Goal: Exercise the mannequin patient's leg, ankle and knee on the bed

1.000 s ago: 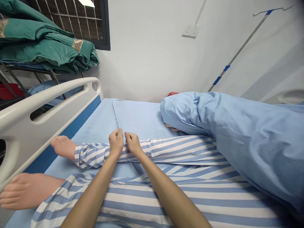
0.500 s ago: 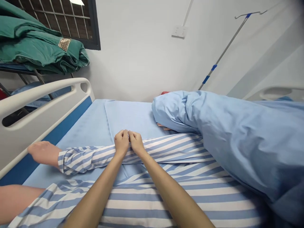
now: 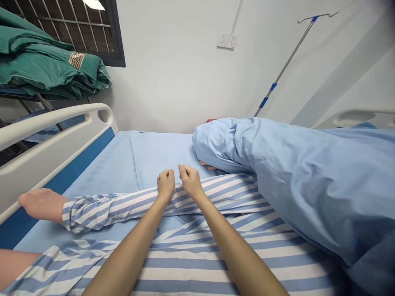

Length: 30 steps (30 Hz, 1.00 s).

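Note:
A figure in blue-and-white striped trousers (image 3: 197,250) lies on a hospital bed, bare feet toward the footboard. My left hand (image 3: 166,184) and my right hand (image 3: 189,180) both rest as loose fists on the far striped leg (image 3: 123,205), about at its middle. The fingers are curled and press against the cloth; a small gap separates the two hands. Nothing else shows in either fist. The far bare foot (image 3: 41,203) lies near the footboard. A light blue quilt (image 3: 296,181) is bunched over the upper body at the right.
A white and blue footboard (image 3: 52,144) runs along the left. The light blue bed sheet (image 3: 154,154) shows beyond the legs. Folded green blankets (image 3: 52,70) sit on a rack at upper left. An IV pole (image 3: 284,68) leans against the white wall.
My hands have slid to the right along the far leg and drawn slightly apart. The view has shifted right too, so the feet sit further left.

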Tool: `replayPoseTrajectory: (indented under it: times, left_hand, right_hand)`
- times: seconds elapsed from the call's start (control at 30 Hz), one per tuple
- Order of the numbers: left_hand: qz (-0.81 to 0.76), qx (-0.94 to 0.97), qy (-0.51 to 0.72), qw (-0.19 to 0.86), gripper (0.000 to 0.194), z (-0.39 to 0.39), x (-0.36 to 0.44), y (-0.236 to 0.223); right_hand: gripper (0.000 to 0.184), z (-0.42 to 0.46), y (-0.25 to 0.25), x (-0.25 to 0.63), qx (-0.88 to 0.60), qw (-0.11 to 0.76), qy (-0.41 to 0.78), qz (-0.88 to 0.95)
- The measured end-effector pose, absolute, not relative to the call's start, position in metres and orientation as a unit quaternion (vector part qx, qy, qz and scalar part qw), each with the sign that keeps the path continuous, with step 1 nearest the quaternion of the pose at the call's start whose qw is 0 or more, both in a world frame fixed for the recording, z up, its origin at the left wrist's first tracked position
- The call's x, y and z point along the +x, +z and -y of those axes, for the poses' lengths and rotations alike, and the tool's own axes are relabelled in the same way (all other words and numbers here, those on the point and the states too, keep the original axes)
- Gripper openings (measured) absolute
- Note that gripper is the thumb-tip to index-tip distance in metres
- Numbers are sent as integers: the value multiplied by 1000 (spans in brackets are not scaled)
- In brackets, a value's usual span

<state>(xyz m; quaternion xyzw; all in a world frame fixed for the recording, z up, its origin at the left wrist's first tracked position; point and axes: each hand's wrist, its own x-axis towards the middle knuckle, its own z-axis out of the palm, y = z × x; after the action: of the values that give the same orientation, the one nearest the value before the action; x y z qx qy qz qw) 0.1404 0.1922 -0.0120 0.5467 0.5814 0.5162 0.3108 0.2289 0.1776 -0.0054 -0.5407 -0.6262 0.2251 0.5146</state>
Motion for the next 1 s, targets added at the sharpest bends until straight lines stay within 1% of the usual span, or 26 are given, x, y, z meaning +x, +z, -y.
replayPoseTrajectory:
  times: [0.1,0.2,0.37,0.43,0.53,0.6,0.67,0.73,0.83,0.9,1.0]
  left_hand:
    - [-549,569,523,318,32,-192,160,-10]
    - [-544,590,502,321,31,-190,170,-15]
    - [-540,597,484,343,31,-184,152,-25]
    - [-548,584,492,341,31,-182,129,-21]
    - [-570,559,511,319,31,-177,73,-11]
    - [-591,545,521,288,32,-170,28,-7]
    - [-622,544,511,234,33,-161,-15,-9]
    - [-653,546,491,186,34,-152,-50,-17]
    - [-699,568,421,108,33,-144,-81,-34]
    - [-711,604,354,68,28,-144,-93,-44]
    - [-703,640,304,56,21,-149,-107,-50]
  right_hand:
    - [36,-180,-12,246,-581,481,204,624]
    - [37,-184,-21,252,-611,454,181,623]
    - [43,-184,-23,248,-615,428,143,647]
    - [44,-182,-22,247,-618,407,121,661]
    - [45,-179,-22,246,-638,358,83,677]
    - [41,-178,-19,237,-674,299,57,673]
    - [37,-179,-12,214,-703,241,47,668]
    - [35,-180,-1,174,-694,221,61,683]
    - [36,-178,12,95,-597,273,114,746]
    - [39,-174,12,45,-510,336,162,775]
    - [43,-169,-4,-1,-435,420,239,760]
